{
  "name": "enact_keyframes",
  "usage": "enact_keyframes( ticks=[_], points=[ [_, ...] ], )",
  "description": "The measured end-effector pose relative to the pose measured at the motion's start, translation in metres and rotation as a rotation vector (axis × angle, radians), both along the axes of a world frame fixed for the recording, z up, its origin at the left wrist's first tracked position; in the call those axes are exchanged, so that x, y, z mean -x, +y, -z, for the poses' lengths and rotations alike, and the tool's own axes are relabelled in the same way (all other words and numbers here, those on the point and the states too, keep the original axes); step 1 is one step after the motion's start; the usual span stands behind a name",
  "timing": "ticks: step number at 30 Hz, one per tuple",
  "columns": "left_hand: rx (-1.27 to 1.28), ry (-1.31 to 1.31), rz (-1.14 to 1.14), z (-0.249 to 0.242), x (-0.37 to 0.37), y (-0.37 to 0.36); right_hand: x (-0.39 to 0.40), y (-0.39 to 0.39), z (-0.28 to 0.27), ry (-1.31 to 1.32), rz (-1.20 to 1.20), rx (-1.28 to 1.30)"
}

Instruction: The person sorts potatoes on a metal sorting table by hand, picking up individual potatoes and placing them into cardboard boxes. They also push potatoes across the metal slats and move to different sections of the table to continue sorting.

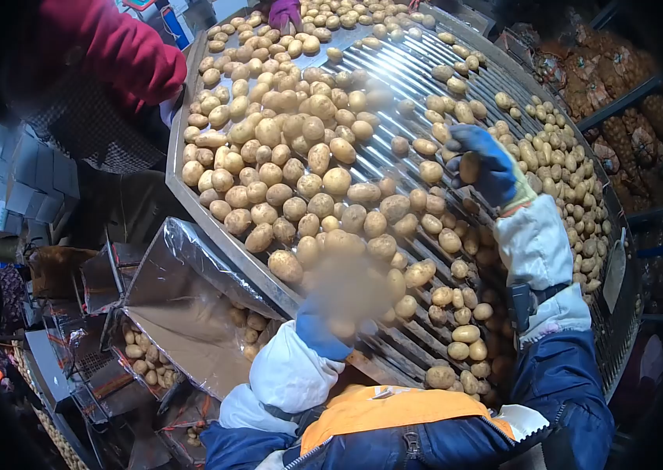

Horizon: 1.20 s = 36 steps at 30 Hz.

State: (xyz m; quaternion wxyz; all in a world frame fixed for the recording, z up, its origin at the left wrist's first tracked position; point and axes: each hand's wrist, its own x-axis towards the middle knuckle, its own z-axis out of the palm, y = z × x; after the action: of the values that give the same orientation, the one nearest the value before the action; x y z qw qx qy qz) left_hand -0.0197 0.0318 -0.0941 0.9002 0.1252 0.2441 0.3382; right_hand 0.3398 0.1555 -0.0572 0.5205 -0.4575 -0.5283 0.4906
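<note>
Many potatoes (337,181) cover a metal roller table (394,70). My right hand (496,174), in a blue and grey work glove, is over the rollers on the right, its fingers curled around a brownish potato (469,168). Near the table's front edge is my left hand (319,329), in a blue glove with a white sleeve cover. A blurry smudge hides its fingers and the potatoes beside it, so I cannot see whether it holds anything. Loose potatoes (466,334) lie on the rollers between my arms.
Left of the table, a lined chute (190,305) stands beside a bin of potatoes (149,359). A co-worker in a red sleeve (124,51) stands at the upper left; a purple-gloved hand (285,14) reaches in at the far edge. Netted sacks (629,149) fill racks at right.
</note>
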Motion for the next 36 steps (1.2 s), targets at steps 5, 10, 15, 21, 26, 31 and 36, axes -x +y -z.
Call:
enact_keyframes(
  ticks=[5, 10, 15, 21, 26, 31, 36],
  points=[
    [-0.024, 0.018, -0.002, 0.001, 0.002, -0.003, 0.108, 0.036, -0.062, -1.263, -0.377, 0.48],
    [-0.052, 0.023, 0.02, 0.01, -0.001, 0.0, 0.117, 0.064, -0.015, -1.504, -0.515, 0.37],
    [-0.178, 0.129, 0.025, 0.016, -0.006, -0.005, 0.111, 0.052, -0.027, -1.33, -0.412, 0.441],
    [-0.089, 0.111, 0.003, 0.002, -0.008, -0.001, 0.146, -0.031, -0.073, -0.918, -0.439, 0.274],
    [-0.115, 0.024, -0.132, 0.007, 0.003, -0.009, 0.163, -0.03, -0.064, -0.825, -0.348, 0.105],
    [0.222, -0.255, -0.125, 0.003, 0.012, -0.018, 0.189, -0.002, -0.02, -1.312, -0.825, -0.343],
    [0.086, -0.289, -0.135, 0.0, 0.033, -0.03, 0.14, -0.021, -0.036, -1.507, -0.721, -0.174]
  ],
)
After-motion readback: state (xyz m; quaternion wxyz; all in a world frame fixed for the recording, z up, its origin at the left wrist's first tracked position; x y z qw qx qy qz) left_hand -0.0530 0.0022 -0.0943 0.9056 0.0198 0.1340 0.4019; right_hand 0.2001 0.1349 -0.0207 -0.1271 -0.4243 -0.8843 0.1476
